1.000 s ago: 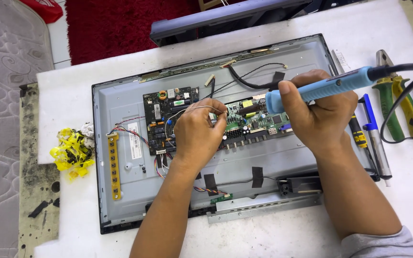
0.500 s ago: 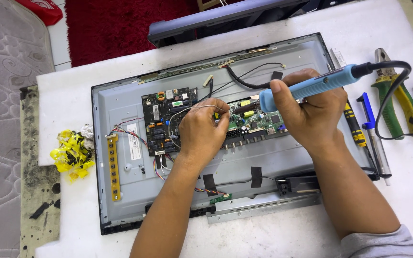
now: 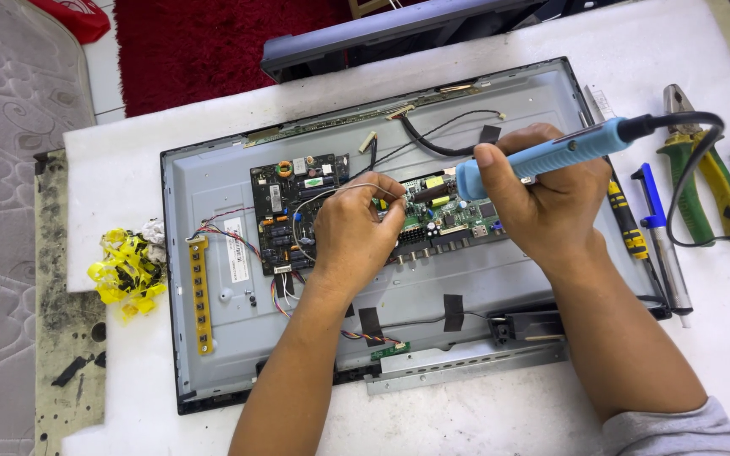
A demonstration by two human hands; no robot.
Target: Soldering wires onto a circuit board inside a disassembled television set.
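An opened flat television lies back-up on the white table, its grey metal panel bare. A black power board and a green main board are mounted in its middle. My right hand grips a light-blue soldering iron, its tip down on the green board. My left hand pinches a thin silvery solder wire between the two boards, close to the iron's tip.
Green-handled pliers, a blue-handled screwdriver and a yellow-black tool lie right of the panel. A yellow crumpled tape wad sits at the left. A yellow button strip lies on the panel. Red carpet lies beyond the table.
My right hand has drawn the soldering iron left toward the green board, so its tip now meets the solder wire. My left hand has hardly moved.
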